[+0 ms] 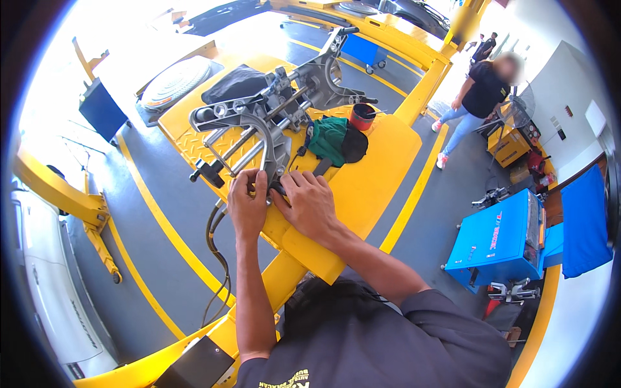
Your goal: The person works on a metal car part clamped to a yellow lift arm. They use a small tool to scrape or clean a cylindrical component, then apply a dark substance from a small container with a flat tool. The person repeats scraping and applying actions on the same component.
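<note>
A grey metal wheel clamp (pixel 268 126), with parallel rods and curved arms, lies on the yellow tread-plate platform (pixel 378 171). At its near end my left hand (pixel 248 204) pinches the tip of the closest arm between thumb and fingers. Close beside it, my right hand (pixel 307 204) has its thumb and bent fingers round a small dark part on that same end; the fingers partly hide it. Just beyond my right hand sit a green cloth (pixel 327 139), a dark round pad or cap (pixel 354 143) and a red-and-black can (pixel 362 117).
Dark hoses (pixel 211 233) hang off the platform's left side. A round turntable plate (pixel 176 84) lies farther back. Blue tool cabinet (pixel 495 239) stands at right, near a fan (pixel 519 110) and a walking person (pixel 482 90). A white car (pixel 55 284) is at left.
</note>
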The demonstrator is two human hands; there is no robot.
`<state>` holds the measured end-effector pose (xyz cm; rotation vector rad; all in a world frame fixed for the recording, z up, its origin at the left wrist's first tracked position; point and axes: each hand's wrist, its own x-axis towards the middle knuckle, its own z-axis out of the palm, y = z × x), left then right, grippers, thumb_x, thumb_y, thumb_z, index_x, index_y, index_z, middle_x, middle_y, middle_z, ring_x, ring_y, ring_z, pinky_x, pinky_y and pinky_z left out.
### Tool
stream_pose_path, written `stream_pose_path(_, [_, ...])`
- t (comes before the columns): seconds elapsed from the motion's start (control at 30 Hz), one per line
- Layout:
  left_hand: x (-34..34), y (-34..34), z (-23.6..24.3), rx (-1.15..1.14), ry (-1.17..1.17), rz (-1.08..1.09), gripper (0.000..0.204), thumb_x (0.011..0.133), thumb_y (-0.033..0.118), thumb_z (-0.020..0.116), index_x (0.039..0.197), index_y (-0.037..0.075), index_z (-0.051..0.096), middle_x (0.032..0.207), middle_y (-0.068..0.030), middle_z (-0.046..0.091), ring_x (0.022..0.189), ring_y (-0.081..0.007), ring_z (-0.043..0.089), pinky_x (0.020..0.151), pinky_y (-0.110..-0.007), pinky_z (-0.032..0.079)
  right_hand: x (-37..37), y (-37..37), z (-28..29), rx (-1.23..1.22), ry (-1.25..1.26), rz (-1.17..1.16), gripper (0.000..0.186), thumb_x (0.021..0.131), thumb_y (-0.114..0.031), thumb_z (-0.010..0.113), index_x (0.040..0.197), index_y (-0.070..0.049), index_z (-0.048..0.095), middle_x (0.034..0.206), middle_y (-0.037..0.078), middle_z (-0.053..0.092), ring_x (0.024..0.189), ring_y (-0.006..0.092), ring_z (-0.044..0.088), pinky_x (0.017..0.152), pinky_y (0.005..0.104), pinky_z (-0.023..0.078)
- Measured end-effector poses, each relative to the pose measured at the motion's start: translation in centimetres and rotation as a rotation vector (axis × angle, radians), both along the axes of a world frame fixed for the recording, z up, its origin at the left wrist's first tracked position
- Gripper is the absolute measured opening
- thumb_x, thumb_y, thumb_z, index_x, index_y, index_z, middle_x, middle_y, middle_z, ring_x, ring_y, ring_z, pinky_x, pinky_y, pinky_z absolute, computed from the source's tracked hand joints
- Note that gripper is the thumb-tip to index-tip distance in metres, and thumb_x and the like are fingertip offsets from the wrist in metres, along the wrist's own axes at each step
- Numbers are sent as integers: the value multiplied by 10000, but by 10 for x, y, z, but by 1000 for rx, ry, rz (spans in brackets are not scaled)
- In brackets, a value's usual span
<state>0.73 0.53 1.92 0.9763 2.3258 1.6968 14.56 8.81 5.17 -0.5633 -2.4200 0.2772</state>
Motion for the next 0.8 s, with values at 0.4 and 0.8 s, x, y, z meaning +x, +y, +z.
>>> stream_pose_path(0.4, [9,4,2,-111,345,76,398,1106,335,574,1081,-21,750,1070,-221,733,1033,-417,654,944,-521,498,-2,2,-7,90,-38,-41,325,1042,-384,664,966,-70,695,922,106,714,914,278,666,823,435,436])
stream_pose_path(0.8, [10,6,0,-196,300,84,449,1131,342,517,944,-12,722,938,-211,734,948,-414,659,857,-531,495,7,3,-8,85,42,-20,325,1054,-372,647,954,-66,688,910,114,711,907,290,673,824,451,449])
